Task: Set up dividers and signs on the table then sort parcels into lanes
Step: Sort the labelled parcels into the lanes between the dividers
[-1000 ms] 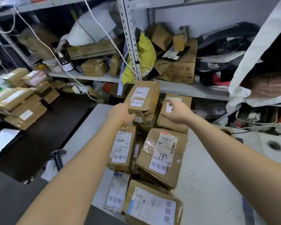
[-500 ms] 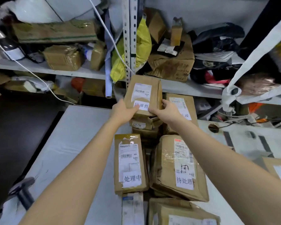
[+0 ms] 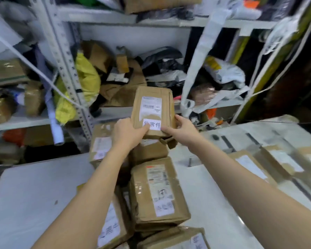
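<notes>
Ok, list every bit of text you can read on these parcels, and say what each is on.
"异常件": white sticker on the held parcel, gripped by the left hand and right hand.
Shipping label above that sticker: barcode and small print, too small to read.
Large parcel on the pile: printed label and handwritten sticker, blurred, unreadable.
Near-left parcel: sticker characters blurred, not legible.
Parcels at the right: labels blurred.

Only one view is given, taken from the person's head. It is directed forward and somewhat downward over the white table (image 3: 34, 191), toward the metal shelving (image 3: 65, 56) that stands behind the table. The table is seen from near, its front part lying just under the camera; the shelving is seen farther away. The edges are blurred, perhaps by head motion. No second view is given.
</notes>
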The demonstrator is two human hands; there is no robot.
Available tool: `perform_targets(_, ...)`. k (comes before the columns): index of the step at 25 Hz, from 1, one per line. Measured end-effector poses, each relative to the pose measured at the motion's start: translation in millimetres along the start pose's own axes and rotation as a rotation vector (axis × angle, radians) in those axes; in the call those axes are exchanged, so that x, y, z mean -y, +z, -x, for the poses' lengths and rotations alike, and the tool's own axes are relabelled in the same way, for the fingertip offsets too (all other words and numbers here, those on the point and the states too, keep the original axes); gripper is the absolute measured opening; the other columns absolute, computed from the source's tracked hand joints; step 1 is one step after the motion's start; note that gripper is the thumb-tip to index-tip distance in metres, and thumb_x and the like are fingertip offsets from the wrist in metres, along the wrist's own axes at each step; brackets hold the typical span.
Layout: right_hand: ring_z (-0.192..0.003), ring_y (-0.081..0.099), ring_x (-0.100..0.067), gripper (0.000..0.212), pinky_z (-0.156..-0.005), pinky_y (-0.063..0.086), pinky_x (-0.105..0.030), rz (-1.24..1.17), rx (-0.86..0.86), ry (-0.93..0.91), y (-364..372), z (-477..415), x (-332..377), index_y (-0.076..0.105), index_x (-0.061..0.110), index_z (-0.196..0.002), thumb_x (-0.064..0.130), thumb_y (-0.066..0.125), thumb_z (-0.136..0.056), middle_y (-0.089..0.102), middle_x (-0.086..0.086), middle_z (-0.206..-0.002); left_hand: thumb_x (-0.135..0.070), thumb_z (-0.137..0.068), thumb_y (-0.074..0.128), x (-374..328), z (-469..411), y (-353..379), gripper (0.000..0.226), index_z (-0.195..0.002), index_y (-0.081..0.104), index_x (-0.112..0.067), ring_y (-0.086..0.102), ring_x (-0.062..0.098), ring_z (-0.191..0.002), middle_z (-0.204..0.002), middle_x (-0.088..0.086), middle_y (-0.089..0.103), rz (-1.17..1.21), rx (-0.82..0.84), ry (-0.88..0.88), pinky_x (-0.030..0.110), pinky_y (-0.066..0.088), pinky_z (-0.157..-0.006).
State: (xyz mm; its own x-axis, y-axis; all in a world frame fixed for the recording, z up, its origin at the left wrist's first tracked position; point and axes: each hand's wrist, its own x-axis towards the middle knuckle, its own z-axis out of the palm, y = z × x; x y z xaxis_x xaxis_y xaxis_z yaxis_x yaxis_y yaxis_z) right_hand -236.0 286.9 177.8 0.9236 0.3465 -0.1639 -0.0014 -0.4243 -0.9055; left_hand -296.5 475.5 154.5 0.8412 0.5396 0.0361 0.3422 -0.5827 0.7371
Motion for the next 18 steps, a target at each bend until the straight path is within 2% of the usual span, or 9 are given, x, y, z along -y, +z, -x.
perform_targets(2,-0.097,0.068,-0.008,0.055,-0.075,0.06,-0.03,-0.024,-0.083,0.023,-42,11,-15,0.054,0.028,-0.132,0.036,0.081,-0.084,0.069,0.01,-0.119,-0.065,-0.075,0.07,-36,3,27,0.055,-0.103,0.073,-0.017,0.065,0.027,-0.1,-0.104,0.007,0.071,-0.02,0.061,0.055,0.041,0.056,-0.083)
perform_targets(3,-0.101,0.068,-0.01,0.064,-0.078,0.06,-0.03,-0.023,-0.119,0.035,-63,17,-23,0.052,0.026,-0.14,0.036,0.081,-0.084,0.067,0.008,-0.127,-0.067,-0.073,0.069,-54,6,41,0.056,-0.101,0.072,-0.018,0.065,0.027,-0.099,-0.103,0.007,0.07,-0.018,0.097,0.076,0.04,0.056,-0.081)
perform_targets(5,-0.106,0.061,-0.009,0.079,-0.078,0.05,-0.02,-0.009,-0.189,0.075,-107,30,-38,0.041,0.02,-0.152,0.036,0.08,-0.085,0.058,0.008,-0.137,-0.068,-0.073,0.067,-92,19,71,0.059,-0.101,0.072,-0.017,0.065,0.027,-0.096,-0.1,0.006,0.07,-0.009,0.143,0.127,0.037,0.054,-0.075)
perform_targets(7,-0.113,0.055,-0.012,0.086,-0.086,0.043,-0.022,-0.018,-0.234,0.109,-155,44,-58,0.034,0.016,-0.157,0.037,0.079,-0.086,0.053,0.003,-0.146,-0.066,-0.076,0.066,-131,36,104,0.058,-0.103,0.072,-0.016,0.066,0.028,-0.094,-0.098,0.004,0.072,0.001,0.184,0.164,0.038,0.055,-0.076)
perform_targets(9,-0.117,0.053,-0.014,0.09,-0.089,0.042,-0.026,-0.064,-0.256,0.145,-201,55,-79,0.03,0.017,-0.159,0.038,0.079,-0.087,0.049,0.0,-0.151,-0.061,-0.08,0.066,-168,53,139,0.053,-0.107,0.07,-0.016,0.067,0.028,-0.093,-0.1,0.003,0.072,0.028,0.216,0.188,0.043,0.057,-0.081)
perform_targets(12,-0.107,0.061,-0.014,0.077,-0.073,0.046,-0.021,-0.091,-0.27,0.161,-277,67,-122,0.041,0.02,-0.152,0.037,0.078,-0.087,0.059,0.0,-0.141,-0.067,-0.076,0.063,-222,81,204,0.059,-0.108,0.067,-0.017,0.067,0.026,-0.09,-0.102,0.002,0.069,0.011,0.247,0.214,0.044,0.059,-0.078)
perform_targets(15,-0.098,0.065,-0.007,0.064,-0.072,0.051,-0.022,-0.091,-0.269,0.163,-354,78,-168,0.052,0.023,-0.145,0.039,0.077,-0.088,0.067,0.004,-0.126,-0.059,-0.083,0.067,-274,113,269,0.052,-0.111,0.067,-0.015,0.064,0.023,-0.092,-0.106,0.002,0.068,-0.018,0.263,0.224,0.037,0.053,-0.072)
perform_targets(18,-0.096,0.062,-0.007,0.059,-0.065,0.046,-0.019,-0.113,-0.228,0.194,-430,86,-210,0.051,0.022,-0.144,0.035,0.074,-0.091,0.065,0.004,-0.122,-0.052,-0.087,0.07,-326,143,333,0.043,-0.112,0.07,-0.016,0.065,0.022,-0.092,-0.104,0.001,0.071,-0.001,0.27,0.206,0.035,0.052,-0.072)
